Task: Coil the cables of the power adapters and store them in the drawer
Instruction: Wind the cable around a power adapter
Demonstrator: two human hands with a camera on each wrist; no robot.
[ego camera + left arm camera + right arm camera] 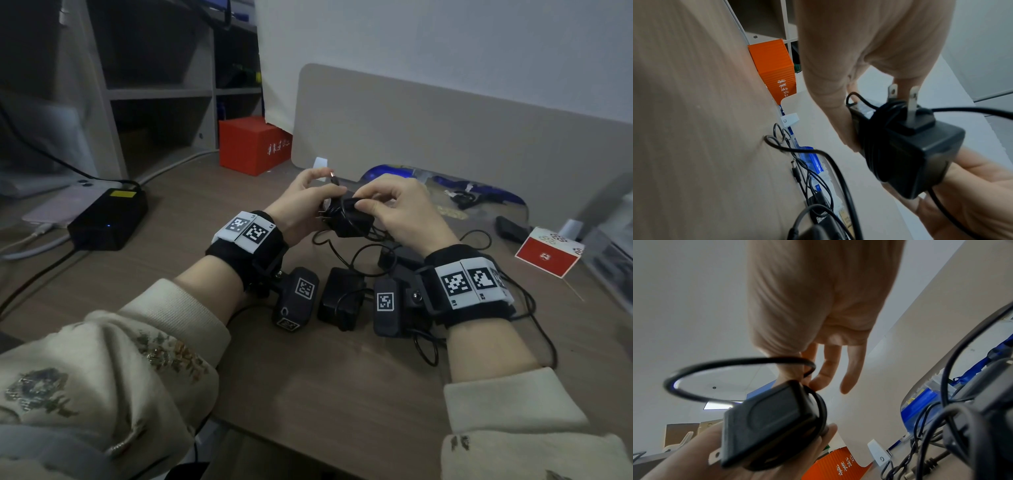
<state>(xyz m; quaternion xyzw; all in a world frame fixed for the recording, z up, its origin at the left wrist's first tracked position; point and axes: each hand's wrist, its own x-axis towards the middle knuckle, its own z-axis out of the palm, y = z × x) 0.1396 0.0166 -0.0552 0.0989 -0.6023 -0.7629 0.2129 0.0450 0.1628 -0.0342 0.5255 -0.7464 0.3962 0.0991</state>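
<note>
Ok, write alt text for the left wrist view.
A left hand grips a black two-pronged plastic power adapter with its black cable wound around it, above a wooden desk. An orange ribbed box stands behind.

"R1", "R2" on right wristband (474, 286), white Chinese characters on orange box (253, 145)

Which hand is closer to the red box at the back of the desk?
Left. The left hand holds the adapter just right of and in front of the red box; the right hand is farther right.
</note>
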